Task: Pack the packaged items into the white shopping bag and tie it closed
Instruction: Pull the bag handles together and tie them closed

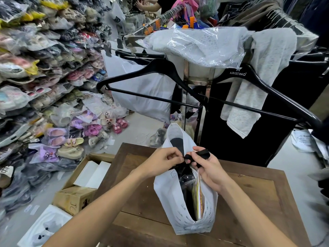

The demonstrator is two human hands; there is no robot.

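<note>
A white shopping bag with small printed letters stands upright on a wooden table. Its mouth gapes open, showing dark packaged items and a yellow-edged packet inside. A black ribbon tie spans the top of the bag. My left hand pinches one end of the ribbon. My right hand holds the other end, with a black strip sticking out above its fingers. Both hands meet just over the bag's opening.
A cardboard box with white boxes inside sits left of the table. Bagged slippers are piled along the left. Two black hangers and a clothes rack with a plastic-wrapped white garment stand behind. Another person's hands show at the top.
</note>
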